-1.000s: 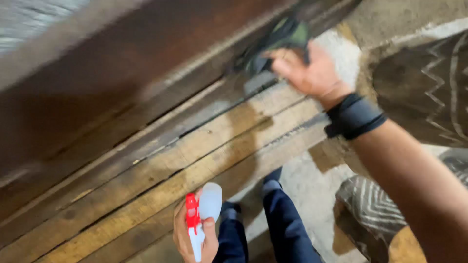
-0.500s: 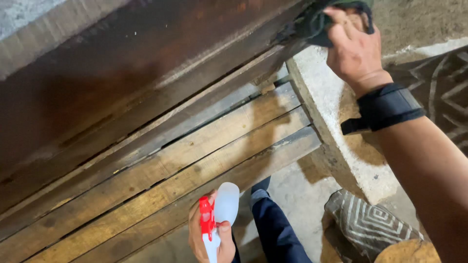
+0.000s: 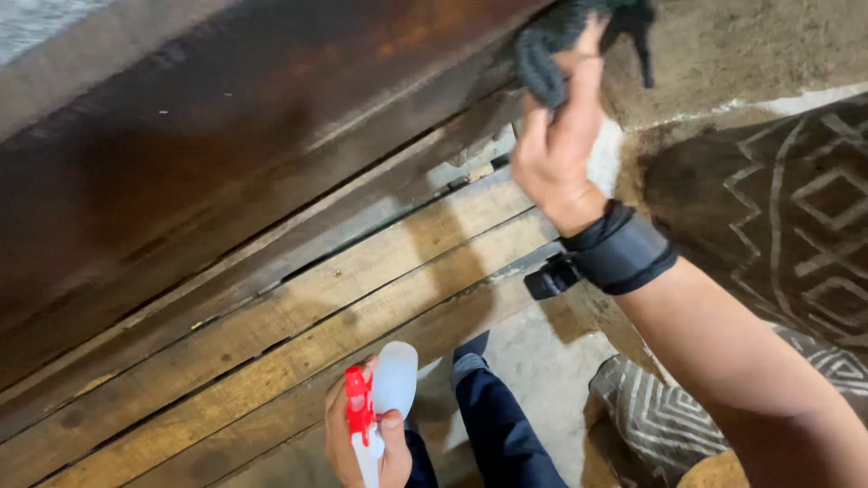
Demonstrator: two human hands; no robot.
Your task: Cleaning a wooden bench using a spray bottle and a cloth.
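Observation:
My right hand [image 3: 556,149] grips a dark cloth [image 3: 579,36] bunched at the top of the view, against the end of a dark wooden board [image 3: 235,154]. A black band [image 3: 619,253] wraps that wrist. Low in the view, my left hand [image 3: 362,443] holds a white spray bottle with a red trigger [image 3: 384,398], nozzle pointing up toward the lighter wooden slats [image 3: 298,334].
Slatted wooden planks run diagonally under the dark board. A pale concrete floor [image 3: 551,361] lies below, with my dark trouser leg [image 3: 502,425] on it. Patterned brown and white cushions [image 3: 787,217] sit at the right, one more at the lower right [image 3: 660,416].
The right hand with the cloth has shifted left and slightly down along the board's end. The view has moved; the left hand keeps the spray bottle low.

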